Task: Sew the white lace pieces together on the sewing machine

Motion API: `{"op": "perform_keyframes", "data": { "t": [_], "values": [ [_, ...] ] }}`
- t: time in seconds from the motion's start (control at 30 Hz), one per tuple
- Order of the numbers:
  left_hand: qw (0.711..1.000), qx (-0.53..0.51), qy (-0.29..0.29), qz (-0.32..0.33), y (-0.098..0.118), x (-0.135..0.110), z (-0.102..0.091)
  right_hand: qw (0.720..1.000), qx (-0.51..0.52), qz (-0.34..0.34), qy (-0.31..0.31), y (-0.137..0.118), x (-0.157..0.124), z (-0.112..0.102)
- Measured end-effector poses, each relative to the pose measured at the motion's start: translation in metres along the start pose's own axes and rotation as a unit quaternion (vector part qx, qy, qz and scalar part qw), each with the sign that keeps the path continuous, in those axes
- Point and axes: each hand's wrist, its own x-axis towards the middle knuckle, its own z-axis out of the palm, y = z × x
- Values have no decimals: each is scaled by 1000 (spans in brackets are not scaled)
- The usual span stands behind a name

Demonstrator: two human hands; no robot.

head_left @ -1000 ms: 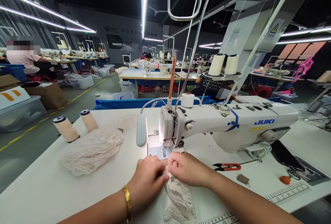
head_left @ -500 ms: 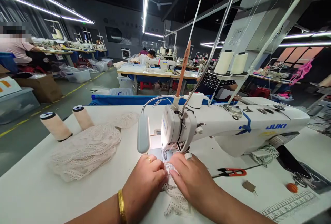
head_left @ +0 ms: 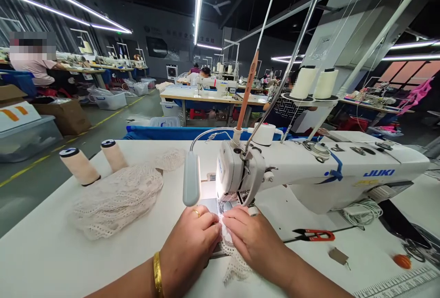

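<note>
A strip of white eyelet lace (head_left: 237, 263) runs toward me from under the needle area of a white sewing machine (head_left: 343, 165). My left hand (head_left: 192, 247) is closed on its left edge, with thumb and forefinger bent together. On the other side my right hand (head_left: 256, 240) presses the lace, its fingers drawn together close to the presser foot (head_left: 222, 206). The fingertips hide part of the strip. Its loose scalloped end lies on the white table in front of the hands.
A heap of lace (head_left: 120, 199) lies on the left beside two peach thread cones (head_left: 79, 166). A grey lamp (head_left: 191, 179) hangs left of the needle. To the right are red-handled thread snips (head_left: 314, 234), a tag (head_left: 338, 256) and a clear ruler (head_left: 398, 284). People sit at machines beyond.
My right hand's fingers have straightened and closed up beside the needle, and its thumb is less visible. The lace end has shifted slightly. The view has turned a little left.
</note>
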Motion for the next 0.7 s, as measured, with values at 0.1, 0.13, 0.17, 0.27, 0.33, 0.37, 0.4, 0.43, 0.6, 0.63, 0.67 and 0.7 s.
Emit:
{"op": "perform_keyframes", "data": {
  "t": [0.1,0.13,0.17,0.27,0.33,0.37,0.4,0.43,0.6,0.63,0.67,0.7],
  "values": [
    [1000,5,-2,-4,-2,2,3,1000,-10,12,5,3,1,1],
    [1000,8,-1,-3,-2,2,3,1000,-13,16,7,4,1,1],
    [1000,11,-1,-3,-2,3,4,1000,-15,19,8,5,1,2],
    [1000,25,6,-2,-2,5,4,999,-22,26,12,7,1,3],
    [999,32,7,-2,-2,5,4,999,-27,32,11,9,1,4],
    [999,34,6,-4,-2,6,4,999,-30,35,11,10,1,4],
    [999,34,4,-6,-2,6,5,999,-32,38,10,10,1,4],
    [999,31,4,-6,-2,6,5,999,-35,41,8,10,1,4],
    [999,25,27,1,-1,7,10,997,-50,61,-1,11,0,3],
    [999,25,30,3,-1,7,10,997,-51,62,-3,11,0,3],
    [999,24,33,5,0,7,10,997,-50,61,-6,11,0,3],
    [999,24,35,6,0,7,10,997,-48,62,-7,11,0,3]
  ]
}}
